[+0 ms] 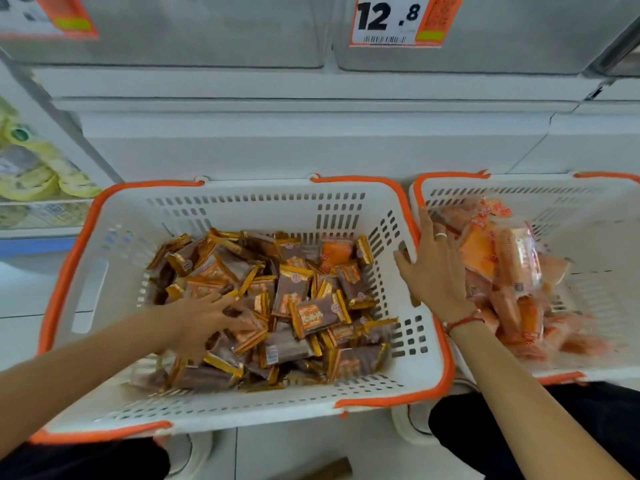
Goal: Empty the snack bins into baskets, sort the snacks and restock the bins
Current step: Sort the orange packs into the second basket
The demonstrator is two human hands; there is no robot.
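Observation:
Two white baskets with orange rims sit side by side on the floor. The left basket (104, 258) holds several brown-and-gold snack packs (294, 306) and one orange pack (336, 252) near its back right. The right basket (588, 202) holds several orange snack packs (502, 258). My left hand (211, 320) reaches into the brown packs with fingers spread, blurred. My right hand (436, 268) hovers with straight fingers over the gap between the baskets, by the right basket's left rim, holding nothing.
Empty clear bins (485, 39) line the shelf above, one with a "12.8" price tag (391, 20). A bin of yellow-green packs (31, 168) stands at the left. My knees in dark trousers (519, 427) are below the baskets.

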